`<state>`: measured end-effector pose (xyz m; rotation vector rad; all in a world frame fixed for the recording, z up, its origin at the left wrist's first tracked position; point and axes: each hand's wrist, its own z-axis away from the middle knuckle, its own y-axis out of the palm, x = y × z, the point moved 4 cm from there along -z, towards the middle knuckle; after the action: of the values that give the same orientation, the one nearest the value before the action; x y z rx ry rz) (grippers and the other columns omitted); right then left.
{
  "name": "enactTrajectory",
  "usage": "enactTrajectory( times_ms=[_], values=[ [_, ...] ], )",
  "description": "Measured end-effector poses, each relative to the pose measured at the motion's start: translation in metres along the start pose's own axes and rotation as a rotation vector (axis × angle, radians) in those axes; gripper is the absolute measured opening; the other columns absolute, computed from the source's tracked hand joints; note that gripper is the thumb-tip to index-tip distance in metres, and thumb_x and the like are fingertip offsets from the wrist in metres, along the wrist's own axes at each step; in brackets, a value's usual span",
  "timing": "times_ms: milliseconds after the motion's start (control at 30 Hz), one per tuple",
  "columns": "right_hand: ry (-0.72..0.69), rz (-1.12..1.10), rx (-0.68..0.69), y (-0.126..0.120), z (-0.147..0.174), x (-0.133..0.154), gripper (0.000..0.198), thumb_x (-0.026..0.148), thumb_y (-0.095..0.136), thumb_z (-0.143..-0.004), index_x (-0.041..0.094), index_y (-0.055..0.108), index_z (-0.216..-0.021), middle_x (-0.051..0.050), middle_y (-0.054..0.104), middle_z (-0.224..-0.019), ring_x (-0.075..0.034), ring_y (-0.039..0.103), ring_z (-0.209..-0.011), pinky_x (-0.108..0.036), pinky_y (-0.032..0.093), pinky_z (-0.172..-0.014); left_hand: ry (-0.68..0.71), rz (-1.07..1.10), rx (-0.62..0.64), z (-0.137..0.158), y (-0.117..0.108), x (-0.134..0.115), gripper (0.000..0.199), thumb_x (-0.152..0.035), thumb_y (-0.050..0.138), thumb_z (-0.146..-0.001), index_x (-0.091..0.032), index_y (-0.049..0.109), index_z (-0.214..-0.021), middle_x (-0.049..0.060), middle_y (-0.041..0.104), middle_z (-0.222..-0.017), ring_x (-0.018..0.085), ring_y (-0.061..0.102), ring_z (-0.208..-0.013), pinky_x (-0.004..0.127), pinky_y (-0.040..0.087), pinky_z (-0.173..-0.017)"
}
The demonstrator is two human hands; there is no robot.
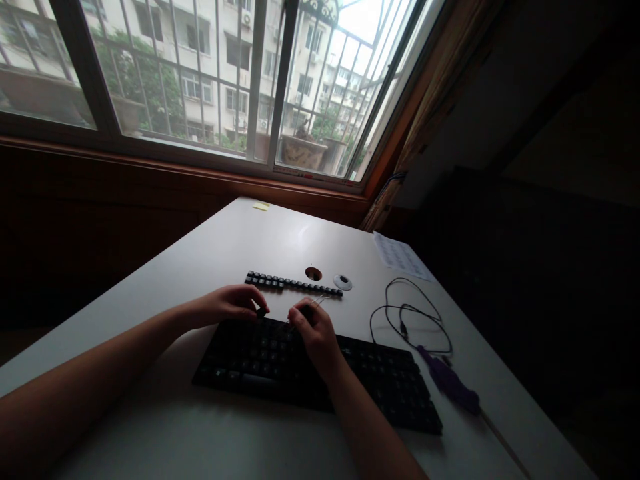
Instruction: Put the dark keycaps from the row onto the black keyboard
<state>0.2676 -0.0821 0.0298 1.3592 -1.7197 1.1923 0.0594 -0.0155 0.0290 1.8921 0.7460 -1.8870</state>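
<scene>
A black keyboard (260, 363) lies across the white table under both hands. My left hand (233, 303), at the keyboard's upper left edge, is closed in a pinch on a small black keycap (261, 312). My right hand (320, 337), over the upper middle of the keyboard, is closed around a keycap puller (321, 299). Its thin pale wires stick out past the fingers, and a dark part shows between them. Beyond the hands, several loose keycaps (295, 285) stand in a line, doubled at the left end. The right hand and forearm hide some of the keys.
Behind the keycaps are a round cable hole (313, 274) in the table (295, 233) and a round grommet cover (343, 283). A looped black cable (400, 307) and a purple object (453, 385) with a long thin rod lie right. Printed paper (403, 255) rests at the far right edge.
</scene>
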Motion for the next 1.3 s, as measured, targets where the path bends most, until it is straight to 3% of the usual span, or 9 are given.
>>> enactTrajectory(
  times_ms=[133, 533, 700, 867, 1000, 1100, 1300],
  values=[
    [0.043, -0.073, -0.035, 0.000, -0.001, -0.003, 0.019, 0.033, 0.053, -0.094, 0.021, 0.057, -0.079, 0.001, 0.058, -0.072, -0.015, 0.057, -0.069, -0.027, 0.045, -0.069, -0.025, -0.014, -0.039, -0.002, -0.002, 0.006, 0.029, -0.029, 0.073, -0.084, -0.015, 0.066, -0.109, 0.005, 0.071, -0.087, 0.017, 0.065, -0.079, 0.026, 0.050, -0.068],
    [0.018, -0.069, -0.084, 0.001, 0.000, -0.008, 0.021, 0.033, 0.048, -0.097, 0.021, 0.053, -0.082, 0.000, 0.056, -0.078, -0.015, 0.057, -0.075, -0.028, 0.045, -0.074, 0.106, -0.010, -0.146, -0.008, -0.007, 0.022, 0.027, -0.029, 0.074, -0.082, -0.014, 0.065, -0.103, 0.010, 0.070, -0.104, 0.022, 0.068, -0.092, 0.035, 0.054, -0.080],
    [0.028, 0.041, -0.093, 0.000, 0.000, -0.013, 0.020, 0.034, 0.047, -0.098, 0.021, 0.057, -0.087, 0.001, 0.054, -0.075, -0.015, 0.053, -0.070, -0.027, 0.043, -0.068, 0.132, -0.020, -0.153, -0.009, -0.007, 0.021, 0.027, -0.029, 0.074, -0.082, -0.014, 0.065, -0.103, 0.011, 0.069, -0.108, 0.022, 0.067, -0.096, 0.038, 0.054, -0.086],
    [-0.083, 0.192, -0.032, 0.003, -0.003, -0.004, 0.016, 0.028, 0.054, -0.095, 0.021, 0.069, -0.092, -0.002, 0.059, -0.086, -0.017, 0.057, -0.082, -0.028, 0.044, -0.076, 0.109, 0.006, -0.159, -0.008, -0.006, 0.019, 0.028, -0.027, 0.075, -0.081, -0.015, 0.064, -0.103, 0.009, 0.071, -0.103, 0.023, 0.069, -0.095, 0.038, 0.055, -0.084],
    [-0.103, 0.224, 0.016, 0.006, -0.004, 0.001, 0.012, 0.025, 0.060, -0.091, 0.021, 0.072, -0.093, -0.002, 0.060, -0.083, -0.015, 0.056, -0.074, -0.027, 0.044, -0.069, 0.127, 0.016, -0.160, -0.008, -0.005, 0.019, 0.027, -0.027, 0.076, -0.081, -0.015, 0.062, -0.101, 0.010, 0.069, -0.106, 0.024, 0.070, -0.095, 0.038, 0.055, -0.084],
    [-0.116, 0.239, 0.036, 0.008, -0.003, 0.001, 0.011, 0.021, 0.062, -0.089, 0.021, 0.072, -0.093, -0.001, 0.060, -0.083, -0.014, 0.055, -0.073, -0.026, 0.045, -0.069, 0.158, -0.033, -0.148, -0.009, -0.004, 0.019, 0.026, -0.027, 0.074, -0.083, -0.014, 0.062, -0.102, 0.010, 0.068, -0.105, 0.024, 0.069, -0.095, 0.038, 0.056, -0.084],
    [-0.138, 0.251, 0.059, 0.010, -0.002, 0.001, 0.010, 0.019, 0.065, -0.086, 0.021, 0.073, -0.092, 0.000, 0.059, -0.080, -0.013, 0.056, -0.071, -0.026, 0.047, -0.069, 0.364, -0.322, -0.116, -0.008, 0.001, 0.008, 0.019, -0.029, 0.070, -0.086, -0.013, 0.069, -0.095, 0.010, 0.064, -0.100, 0.018, 0.065, -0.087, 0.029, 0.056, -0.076]
  ],
)
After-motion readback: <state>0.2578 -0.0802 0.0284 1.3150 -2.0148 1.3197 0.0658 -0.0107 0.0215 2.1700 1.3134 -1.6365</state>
